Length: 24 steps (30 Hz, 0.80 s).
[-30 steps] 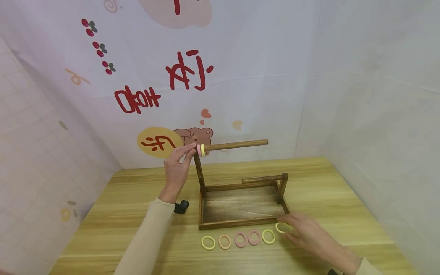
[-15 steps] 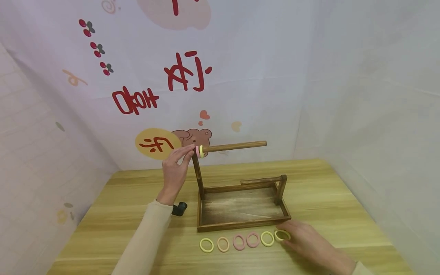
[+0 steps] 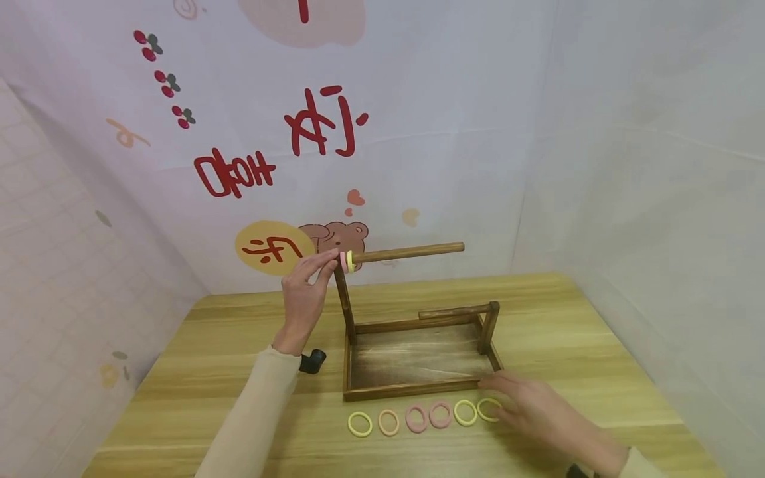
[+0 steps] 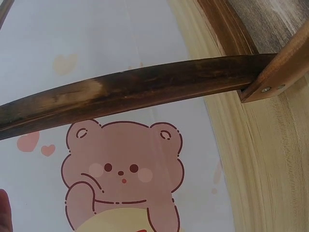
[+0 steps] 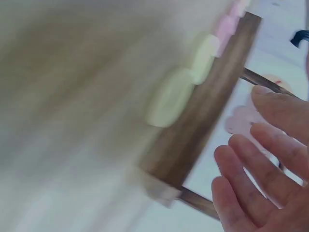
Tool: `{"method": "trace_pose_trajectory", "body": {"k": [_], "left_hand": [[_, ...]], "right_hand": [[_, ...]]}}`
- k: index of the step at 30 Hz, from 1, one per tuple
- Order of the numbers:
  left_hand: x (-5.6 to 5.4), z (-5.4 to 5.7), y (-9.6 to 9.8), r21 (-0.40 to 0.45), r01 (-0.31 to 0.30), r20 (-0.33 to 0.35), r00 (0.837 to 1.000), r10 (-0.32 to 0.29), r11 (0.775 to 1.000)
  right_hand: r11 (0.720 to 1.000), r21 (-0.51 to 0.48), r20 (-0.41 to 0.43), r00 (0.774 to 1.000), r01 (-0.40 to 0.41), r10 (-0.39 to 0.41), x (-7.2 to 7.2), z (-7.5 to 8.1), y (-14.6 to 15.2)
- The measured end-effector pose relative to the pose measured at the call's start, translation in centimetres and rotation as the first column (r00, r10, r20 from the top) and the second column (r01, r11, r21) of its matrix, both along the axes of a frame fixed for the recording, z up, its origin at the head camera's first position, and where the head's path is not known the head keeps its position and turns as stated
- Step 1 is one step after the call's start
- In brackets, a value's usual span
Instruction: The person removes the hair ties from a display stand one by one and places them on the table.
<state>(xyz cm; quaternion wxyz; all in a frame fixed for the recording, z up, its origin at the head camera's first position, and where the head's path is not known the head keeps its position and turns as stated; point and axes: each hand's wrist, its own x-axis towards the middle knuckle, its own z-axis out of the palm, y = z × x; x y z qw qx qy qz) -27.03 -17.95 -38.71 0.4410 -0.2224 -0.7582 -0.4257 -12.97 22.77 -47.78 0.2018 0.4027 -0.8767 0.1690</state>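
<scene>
My left hand (image 3: 303,292) pinches the top of the tall left post of a wooden ring stand (image 3: 412,389). Beside its fingertips, a pink ring (image 3: 343,262) and a yellow ring (image 3: 350,261) hang on the upper rod (image 3: 412,253). In the left wrist view only a fingertip (image 4: 5,212) of that hand shows. My right hand (image 3: 538,406), its fingers loosely extended, is over the rightmost yellow ring (image 3: 483,417) and partly covers it in the head view. In the right wrist view that hand (image 5: 270,174) holds nothing, and the ring (image 5: 169,99) lies apart from it.
A row of rings lies before the stand: yellow (image 3: 360,433), orange (image 3: 389,433), two pink, then yellow (image 3: 465,422). A shorter rod (image 3: 454,312) points left from the low right post (image 3: 489,332). Printed cloth walls (image 3: 442,133) border the wooden table (image 3: 239,318).
My right hand dips slightly toward the rightmost yellow ring, then lifts a little again. The left hand stays at the post top, and the rings on the rod keep their place.
</scene>
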Motion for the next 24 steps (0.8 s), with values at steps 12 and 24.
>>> {"method": "trace_pose_trajectory", "body": {"k": [12,24], "left_hand": [[0.3,0.1,0.0,0.007,-0.001,0.002,1.0,0.001,1.0],[0.4,0.3,-0.2,-0.014,0.013,-0.001,1.0,-0.013,1.0]], "right_hand": [[0.97,-0.231,-0.124,0.991,-0.073,0.045,-3.0,5.9,-4.8],[0.92,-0.334,-0.213,0.968,-0.203,0.137,-6.1,9.9,-10.1]]}}
